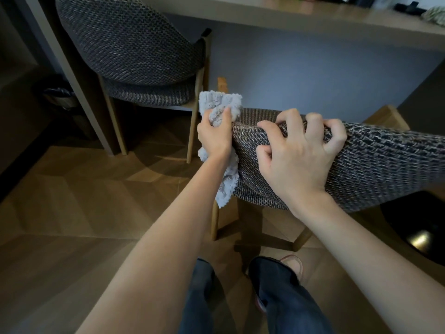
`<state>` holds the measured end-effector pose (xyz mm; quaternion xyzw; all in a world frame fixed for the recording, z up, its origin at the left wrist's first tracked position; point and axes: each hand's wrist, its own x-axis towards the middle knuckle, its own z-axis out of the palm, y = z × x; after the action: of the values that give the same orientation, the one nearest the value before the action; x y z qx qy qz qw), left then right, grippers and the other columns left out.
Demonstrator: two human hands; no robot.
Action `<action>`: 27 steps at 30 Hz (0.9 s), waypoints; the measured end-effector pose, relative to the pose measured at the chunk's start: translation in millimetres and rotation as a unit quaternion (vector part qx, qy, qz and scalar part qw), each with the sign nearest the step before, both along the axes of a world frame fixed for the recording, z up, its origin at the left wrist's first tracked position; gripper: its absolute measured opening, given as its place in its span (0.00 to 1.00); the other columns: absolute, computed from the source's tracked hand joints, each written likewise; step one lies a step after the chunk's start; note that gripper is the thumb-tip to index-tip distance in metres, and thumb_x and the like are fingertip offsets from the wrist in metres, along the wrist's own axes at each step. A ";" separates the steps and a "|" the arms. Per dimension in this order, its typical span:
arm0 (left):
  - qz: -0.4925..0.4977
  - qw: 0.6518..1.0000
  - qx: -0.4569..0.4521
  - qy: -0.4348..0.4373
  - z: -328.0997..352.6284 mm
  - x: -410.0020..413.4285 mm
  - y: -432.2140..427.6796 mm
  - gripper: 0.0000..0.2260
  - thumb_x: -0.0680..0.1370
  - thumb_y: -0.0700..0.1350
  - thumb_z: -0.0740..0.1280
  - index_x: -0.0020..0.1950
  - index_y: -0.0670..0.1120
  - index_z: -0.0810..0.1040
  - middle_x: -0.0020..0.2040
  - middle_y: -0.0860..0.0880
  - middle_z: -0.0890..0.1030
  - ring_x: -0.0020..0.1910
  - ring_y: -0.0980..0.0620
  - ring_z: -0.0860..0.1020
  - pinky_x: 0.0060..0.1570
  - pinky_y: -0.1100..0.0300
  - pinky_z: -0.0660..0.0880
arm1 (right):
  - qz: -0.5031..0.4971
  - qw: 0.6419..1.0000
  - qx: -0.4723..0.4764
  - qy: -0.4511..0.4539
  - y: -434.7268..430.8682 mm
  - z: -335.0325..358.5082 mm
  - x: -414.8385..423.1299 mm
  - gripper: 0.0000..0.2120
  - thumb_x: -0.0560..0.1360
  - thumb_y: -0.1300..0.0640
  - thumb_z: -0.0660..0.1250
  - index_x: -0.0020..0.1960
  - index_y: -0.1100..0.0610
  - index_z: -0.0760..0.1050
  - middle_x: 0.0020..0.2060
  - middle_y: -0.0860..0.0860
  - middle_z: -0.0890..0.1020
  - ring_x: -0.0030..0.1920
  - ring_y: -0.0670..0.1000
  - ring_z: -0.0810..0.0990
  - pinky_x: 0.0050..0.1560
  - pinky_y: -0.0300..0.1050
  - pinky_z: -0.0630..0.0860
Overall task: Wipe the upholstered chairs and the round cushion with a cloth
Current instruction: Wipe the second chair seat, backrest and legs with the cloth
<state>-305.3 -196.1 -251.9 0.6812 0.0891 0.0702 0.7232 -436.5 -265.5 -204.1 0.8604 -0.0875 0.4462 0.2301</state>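
Desk (289, 18) runs above everything; under it sits the far chair (134, 49), nothing on it showing a wipe, and nearer stands the near chair (375, 169), mid-wipe. On that chair's backrest the right hand (298, 155) clamps the top edge, and the left hand (215, 138) holds the bunched cloth (220, 102) against its left end. Round cushion is unseen; the near chair's seat is hidden.

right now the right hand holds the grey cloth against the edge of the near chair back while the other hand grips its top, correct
Not quite. In the head view the left hand holds the grey cloth against the edge of the near chair back, and the right hand grips its top. The rest stands.
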 end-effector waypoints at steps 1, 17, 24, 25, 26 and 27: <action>0.015 1.000 -0.009 -0.005 -2.5 -0.5 -0.4 0.16 0.77 0.53 0.68 0.60 0.46 0.78 0.58 0.48 0.79 0.58 0.51 0.76 0.63 0.58 0.69 | 0.000 1.000 0.000 0.001 -0.1 -0.7 -0.1 0.15 0.74 0.54 0.56 0.51 0.48 0.81 0.47 0.48 0.80 0.50 0.53 0.66 0.58 0.51 0.57; 0.053 0.989 -0.068 0.121 -48.1 -31.2 -5.4 0.19 0.80 0.52 0.63 0.70 0.49 0.69 0.64 0.48 0.75 0.62 0.51 0.72 0.57 0.61 0.67 | 0.003 1.000 -0.004 -0.014 -1.1 -2.2 0.3 0.22 0.76 0.54 0.47 0.50 0.48 0.81 0.47 0.49 0.80 0.49 0.53 0.66 0.58 0.50 0.58; 0.081 0.991 -0.102 0.008 7.9 -80.0 -15.6 0.14 0.80 0.52 0.63 0.61 0.45 0.73 0.54 0.48 0.80 0.54 0.51 0.78 0.53 0.58 0.74 | 0.017 1.000 0.012 -0.006 2.6 2.9 -3.6 0.15 0.75 0.56 0.56 0.50 0.49 0.82 0.46 0.48 0.80 0.48 0.54 0.75 0.58 0.50 0.58; 0.090 0.991 -0.097 0.004 8.5 -87.4 -20.1 0.14 0.80 0.52 0.63 0.61 0.45 0.73 0.54 0.46 0.80 0.55 0.49 0.78 0.54 0.56 0.74 | 0.024 1.000 0.019 -0.002 2.3 2.8 -3.9 0.15 0.76 0.56 0.56 0.50 0.49 0.82 0.47 0.48 0.81 0.49 0.54 0.73 0.58 0.50 0.58; 0.097 0.991 -0.089 -0.002 6.7 -93.8 -24.1 0.13 0.80 0.50 0.63 0.61 0.44 0.72 0.54 0.45 0.79 0.55 0.49 0.77 0.54 0.58 0.74 | 0.033 0.999 0.028 0.002 1.9 2.8 -4.3 0.16 0.77 0.55 0.55 0.51 0.49 0.82 0.48 0.49 0.81 0.50 0.53 0.70 0.59 0.50 0.57; 0.106 0.991 -0.083 -0.012 3.2 -98.4 -27.4 0.13 0.80 0.49 0.63 0.61 0.43 0.72 0.53 0.45 0.78 0.53 0.50 0.76 0.52 0.65 0.72 | 0.041 0.999 0.035 0.006 1.3 2.8 -4.5 0.17 0.78 0.55 0.54 0.51 0.49 0.82 0.48 0.49 0.81 0.51 0.53 0.67 0.59 0.51 0.57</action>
<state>-403.7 -223.5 -248.7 0.6050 0.1574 0.1466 0.7666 -441.1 -264.2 -201.3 0.8735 -0.0667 0.4467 0.1820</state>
